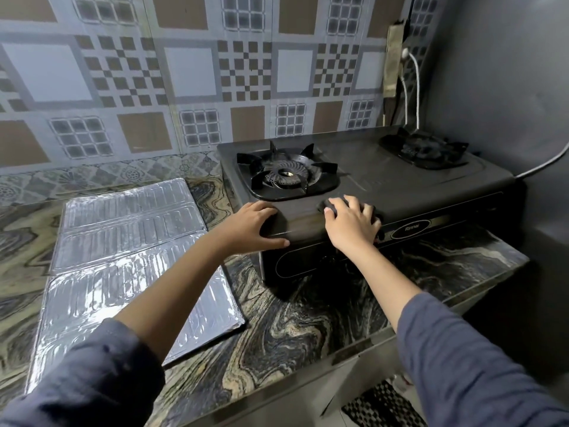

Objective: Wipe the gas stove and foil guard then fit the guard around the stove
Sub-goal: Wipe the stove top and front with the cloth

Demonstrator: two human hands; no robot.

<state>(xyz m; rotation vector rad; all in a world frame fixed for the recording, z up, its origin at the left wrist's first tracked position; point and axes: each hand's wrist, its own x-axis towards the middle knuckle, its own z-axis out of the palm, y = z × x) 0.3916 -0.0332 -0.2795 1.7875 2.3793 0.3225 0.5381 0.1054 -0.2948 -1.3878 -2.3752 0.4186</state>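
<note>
A dark two-burner gas stove (400,177) stands on the marbled counter, with one burner at its left (288,174) and one at the back right (426,149). My left hand (255,224) grips the stove's front left corner, fingers curled over the edge. My right hand (351,224) presses a dark cloth or sponge (326,206) flat on the stove's front top edge; only a bit of it shows under the fingers. The silver foil guard (123,248) lies flat and unfolded on the counter to the left of the stove.
The marbled counter (308,318) ends at a front edge near me. A patterned tile wall rises behind. A grey wall stands close on the right, with white cables (415,87) and a hose (545,164) behind the stove. A floor mat (381,405) lies below.
</note>
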